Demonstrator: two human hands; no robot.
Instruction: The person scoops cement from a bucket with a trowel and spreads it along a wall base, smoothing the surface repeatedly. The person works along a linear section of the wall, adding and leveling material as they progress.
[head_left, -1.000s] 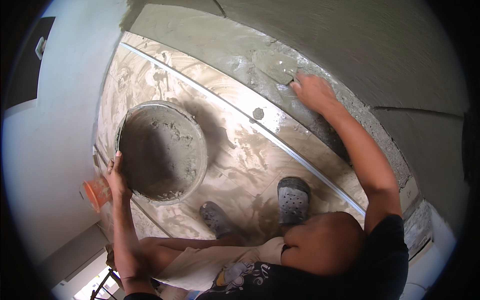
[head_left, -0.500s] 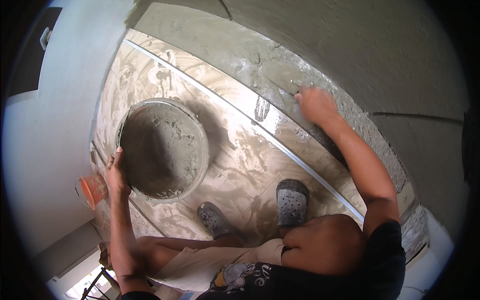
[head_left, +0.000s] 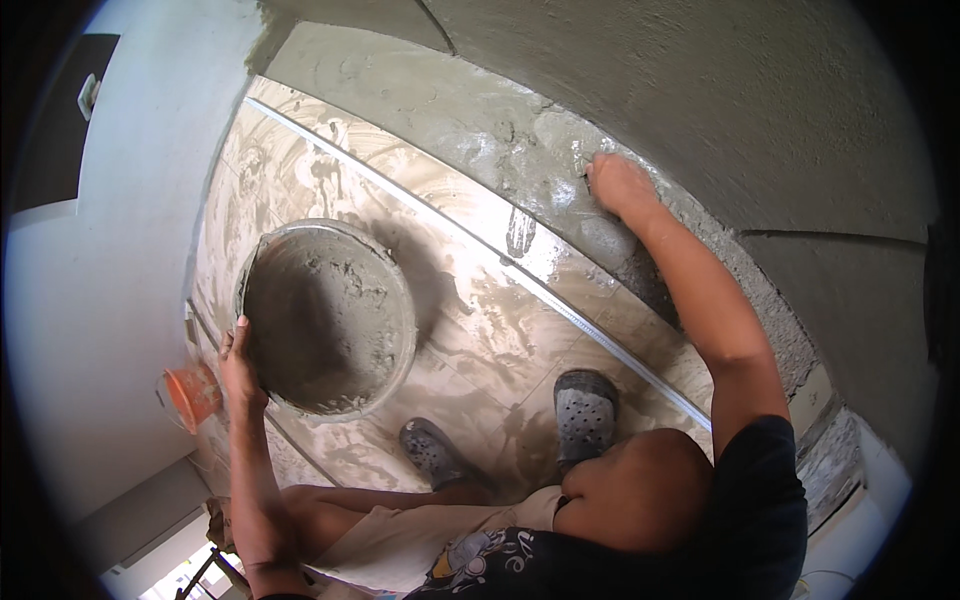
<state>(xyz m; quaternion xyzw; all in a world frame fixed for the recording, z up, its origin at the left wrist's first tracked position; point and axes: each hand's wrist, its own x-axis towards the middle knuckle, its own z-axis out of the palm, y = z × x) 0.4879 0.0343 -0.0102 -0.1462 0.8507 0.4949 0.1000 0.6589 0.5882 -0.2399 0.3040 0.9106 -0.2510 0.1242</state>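
Observation:
A round mortar tub [head_left: 398,345], its inside coated with grey wet mortar, stands tilted on the smeared floor at the left. My left hand [head_left: 240,368] grips its left rim, thumb up along the edge. Over at the upper right, my right hand [head_left: 620,185] is a closed fist low over a strip of wet mortar [head_left: 440,110] at the wall's foot. A small dark edge shows by its fingers, but what it holds is hidden by the fist. Just below the fist lies a smooth, shiny patch of mortar.
A long metal straightedge [head_left: 420,205] runs diagonally across the smeared tiles [head_left: 480,350]. An orange bucket [head_left: 193,394] stands at the left by the pale wall [head_left: 150,260]. My clogs [head_left: 586,415] are below the straightedge. A grey plastered wall [head_left: 720,100] rises at upper right.
My right hand has shifted slightly up and left over the mortar strip, and its blur is gone. My left hand keeps its grip on the tub. The whole view has shifted a little.

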